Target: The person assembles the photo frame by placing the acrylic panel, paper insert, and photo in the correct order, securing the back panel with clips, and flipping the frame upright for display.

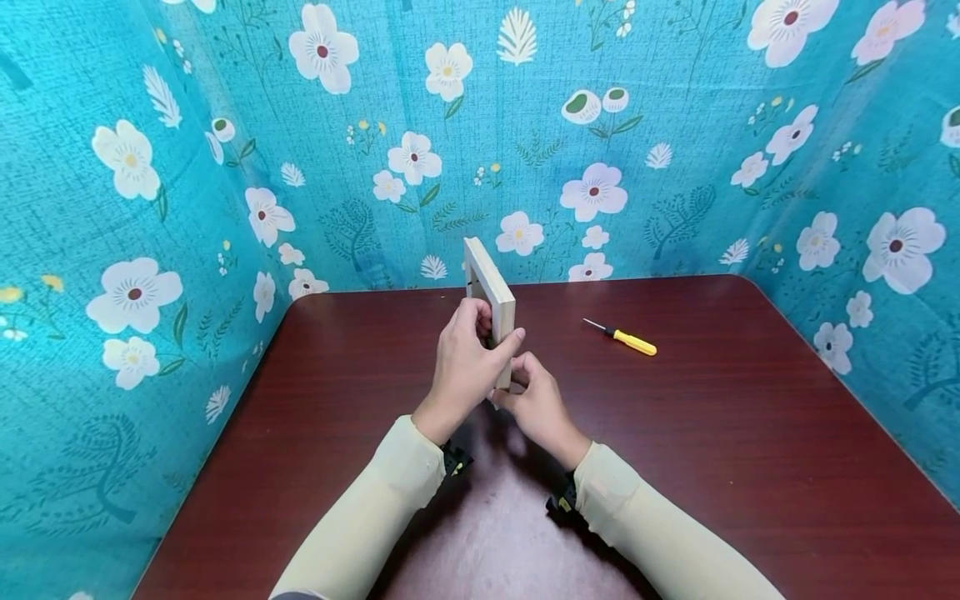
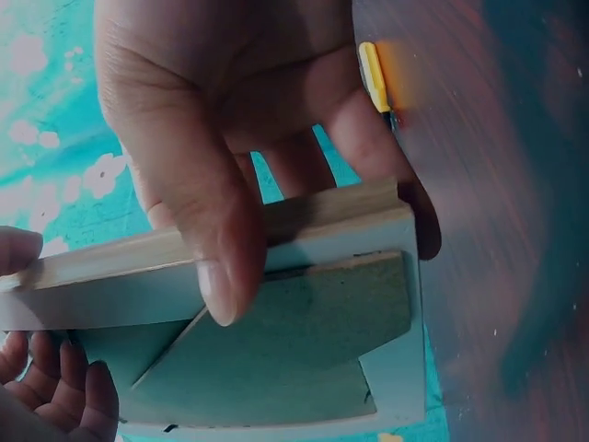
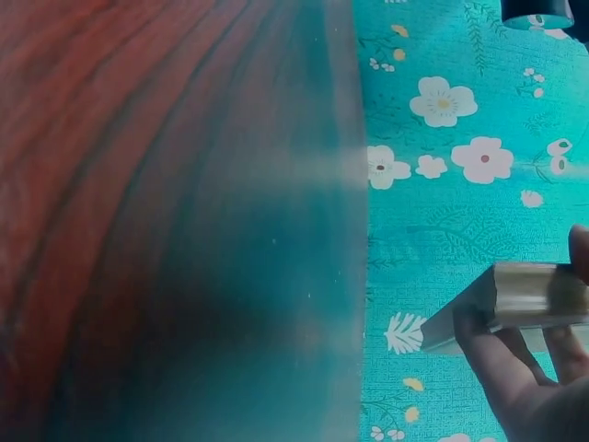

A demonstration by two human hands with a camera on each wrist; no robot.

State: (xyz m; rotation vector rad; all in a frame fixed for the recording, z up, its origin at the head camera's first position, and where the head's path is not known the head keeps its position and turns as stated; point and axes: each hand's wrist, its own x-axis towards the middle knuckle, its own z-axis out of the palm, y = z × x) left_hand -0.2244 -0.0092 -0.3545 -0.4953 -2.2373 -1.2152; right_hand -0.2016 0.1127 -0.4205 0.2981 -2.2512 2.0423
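Observation:
Both hands hold a pale wooden picture frame [image 1: 495, 279] upright on edge above the table. In the head view my left hand [image 1: 465, 354] grips its near side, the thumb lying along the outer edge. My right hand [image 1: 542, 408] pinches the lower near corner. The left wrist view shows the frame's greenish backing board [image 2: 276, 396] with an angled flap on it. There the left thumb [image 2: 221, 249] presses over the rim and the right hand's fingers [image 2: 60, 387] are at the other end. The right wrist view catches only one corner of the frame [image 3: 534, 295].
A screwdriver [image 1: 633, 342] with a yellow handle lies on the dark red-brown table [image 1: 360, 358], right of the hands. Blue flowered cloth [image 1: 412, 100] hangs behind the table and along both sides. Each wrist wears a black camera mount [image 1: 562, 502].

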